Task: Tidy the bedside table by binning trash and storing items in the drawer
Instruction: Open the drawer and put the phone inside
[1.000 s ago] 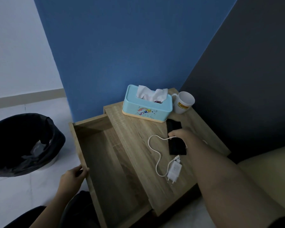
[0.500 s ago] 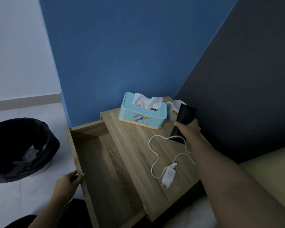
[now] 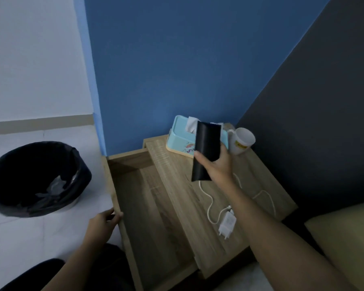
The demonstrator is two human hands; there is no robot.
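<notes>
My right hand [image 3: 218,165] grips a flat black case [image 3: 206,148] and holds it upright in the air above the wooden bedside table [image 3: 177,175]. The case hides part of the light blue tissue box [image 3: 178,139] behind it. A white charger [image 3: 226,224] with its looped cable [image 3: 208,203] lies on the tabletop under my forearm. The drawer [image 3: 147,217] is pulled out wide to the left, its inside bare. My left hand [image 3: 102,224] holds the drawer's front edge.
A white cup [image 3: 241,140] with a yellow label stands at the back right of the table. A bin with a black liner [image 3: 36,177] sits on the floor to the left. A bed edge [image 3: 345,238] lies at the right.
My right hand has lifted the black case off the tabletop and carried it up and leftward, in front of the tissue box. The left hand has stayed on the drawer front.
</notes>
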